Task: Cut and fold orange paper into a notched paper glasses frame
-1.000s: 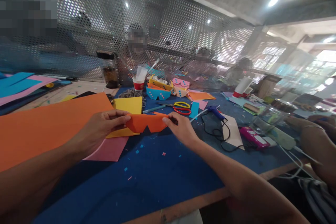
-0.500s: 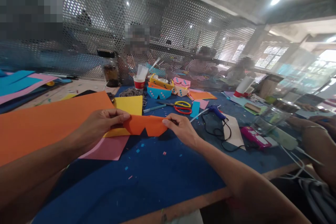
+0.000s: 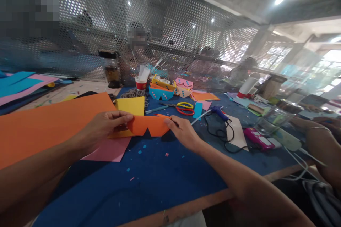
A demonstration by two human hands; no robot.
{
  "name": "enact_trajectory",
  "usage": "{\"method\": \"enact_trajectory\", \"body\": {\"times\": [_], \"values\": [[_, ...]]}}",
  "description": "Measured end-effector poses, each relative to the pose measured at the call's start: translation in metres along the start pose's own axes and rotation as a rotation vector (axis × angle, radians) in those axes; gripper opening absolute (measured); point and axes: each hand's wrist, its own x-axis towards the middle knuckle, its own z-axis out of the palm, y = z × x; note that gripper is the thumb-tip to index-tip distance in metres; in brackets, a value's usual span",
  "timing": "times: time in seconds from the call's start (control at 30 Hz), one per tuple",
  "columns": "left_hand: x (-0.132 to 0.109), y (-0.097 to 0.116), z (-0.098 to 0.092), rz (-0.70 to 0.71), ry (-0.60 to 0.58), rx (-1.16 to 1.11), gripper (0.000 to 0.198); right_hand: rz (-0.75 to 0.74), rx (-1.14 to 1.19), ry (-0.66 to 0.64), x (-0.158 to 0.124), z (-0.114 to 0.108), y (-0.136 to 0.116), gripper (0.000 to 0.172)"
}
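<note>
An orange paper mask (image 3: pixel 149 125), glasses-shaped with a small V notch in its lower edge, is stretched between my hands above the blue tabletop (image 3: pixel 160 184). My left hand (image 3: pixel 112 124) pinches its left end between thumb and fingers. Its right end is pinched by my right hand (image 3: pixel 183 131). Under and beside my left hand lie a large orange sheet (image 3: pixel 53 124), a yellow sheet (image 3: pixel 133 104) and a pink sheet (image 3: pixel 112 150). Beyond the mask rest red-and-yellow-handled scissors (image 3: pixel 185 108) and a blue pen (image 3: pixel 157 109).
Decorated paper masks (image 3: pixel 161 93) stand at the back beside a paper cup (image 3: pixel 141 83) and a dark-lidded jar (image 3: pixel 113 71). To the right are a blue glue gun (image 3: pixel 220 112) with its cord, a magenta power strip (image 3: pixel 258 139), a glass jar (image 3: pixel 277 117) and another person's arm (image 3: pixel 323 145).
The orange mask has shifted slightly right and turned a little in my hands. An orange edge now shows above its top right side. Both hands keep their pinch.
</note>
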Motion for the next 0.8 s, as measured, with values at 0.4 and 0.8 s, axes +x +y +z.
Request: {"method": "enact_trajectory", "body": {"times": [0.4, 0.8], "values": [[-0.008, 0.004, 0.008, 0.015, -0.001, -0.023, 0.053, 0.062, 0.165, -0.048, 0.002, 0.0, -0.003, 0.068], [-0.011, 0.005, 0.009, 0.037, -0.016, -0.014, 0.053, 0.053, 0.218, -0.061, -0.003, 0.001, -0.006, 0.065]]}}
